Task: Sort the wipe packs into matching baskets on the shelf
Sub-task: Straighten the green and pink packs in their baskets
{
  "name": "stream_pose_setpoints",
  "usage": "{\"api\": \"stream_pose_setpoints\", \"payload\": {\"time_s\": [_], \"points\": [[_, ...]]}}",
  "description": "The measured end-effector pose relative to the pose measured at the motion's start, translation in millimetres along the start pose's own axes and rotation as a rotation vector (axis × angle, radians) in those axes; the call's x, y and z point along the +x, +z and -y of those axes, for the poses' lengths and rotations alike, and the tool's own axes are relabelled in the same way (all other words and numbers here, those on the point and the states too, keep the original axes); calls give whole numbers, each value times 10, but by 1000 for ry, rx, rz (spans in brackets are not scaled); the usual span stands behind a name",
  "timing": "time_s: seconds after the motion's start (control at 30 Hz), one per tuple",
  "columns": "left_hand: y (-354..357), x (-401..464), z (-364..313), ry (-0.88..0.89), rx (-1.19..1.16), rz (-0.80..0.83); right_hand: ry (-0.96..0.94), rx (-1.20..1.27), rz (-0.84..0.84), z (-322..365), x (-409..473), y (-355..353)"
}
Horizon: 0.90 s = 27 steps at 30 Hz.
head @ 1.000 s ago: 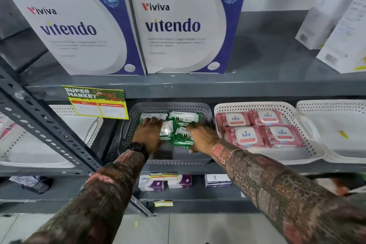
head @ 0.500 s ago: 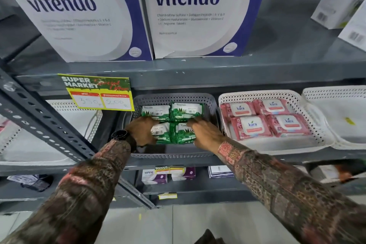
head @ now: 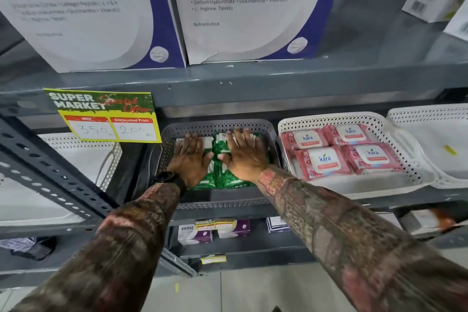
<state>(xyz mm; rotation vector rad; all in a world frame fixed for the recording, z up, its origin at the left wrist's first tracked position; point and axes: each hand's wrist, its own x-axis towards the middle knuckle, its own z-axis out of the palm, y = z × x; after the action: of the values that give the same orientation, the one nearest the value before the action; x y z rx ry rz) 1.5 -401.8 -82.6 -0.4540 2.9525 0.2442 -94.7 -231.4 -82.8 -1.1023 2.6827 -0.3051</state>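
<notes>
Several green wipe packs point(head: 219, 159) lie in a grey perforated basket point(head: 217, 126) on the middle shelf. My left hand point(head: 190, 158) lies flat, palm down, on the left packs, fingers spread. My right hand point(head: 244, 153) lies flat on the right packs in the same way. Neither hand grips a pack. To the right, a white perforated basket point(head: 329, 117) holds several pink "kara" wipe packs point(head: 340, 149) laid flat in two rows.
Another white basket point(head: 430, 119) stands at far right, one more point(head: 83, 159) at left behind a slanted metal strut point(head: 50, 175). A yellow price tag point(head: 106, 116) hangs from the shelf edge. Large "vitendo" boxes point(head: 240, 7) sit above. Small boxes point(head: 195, 234) sit below.
Both hands have gone from the sides of the green packs to lying flat on top of them, further back in the grey basket. The camera has come closer.
</notes>
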Motion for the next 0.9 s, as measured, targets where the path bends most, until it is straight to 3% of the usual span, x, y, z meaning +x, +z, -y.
{"api": "stream_pose_setpoints", "payload": {"time_s": [0.23, 0.5, 0.6, 0.7, 0.8, 0.9], "points": [[244, 89, 16, -31, 52, -30, 9, -88, 53, -35, 78, 283], [115, 140, 24, -63, 35, 64, -1, -6, 127, -43, 80, 153], [-74, 140, -82, -50, 33, 40, -95, 90, -10, -170, -89, -102], [-300, 80, -519, -6, -27, -183, -172, 203, -261, -474, -367, -440], [-513, 53, -1255, 116, -138, -366, -88, 254, -354, -1010, -648, -765], [-480, 87, -2007, 280, -177, -368, 47, 243, -352, -1670, -999, -994]]}}
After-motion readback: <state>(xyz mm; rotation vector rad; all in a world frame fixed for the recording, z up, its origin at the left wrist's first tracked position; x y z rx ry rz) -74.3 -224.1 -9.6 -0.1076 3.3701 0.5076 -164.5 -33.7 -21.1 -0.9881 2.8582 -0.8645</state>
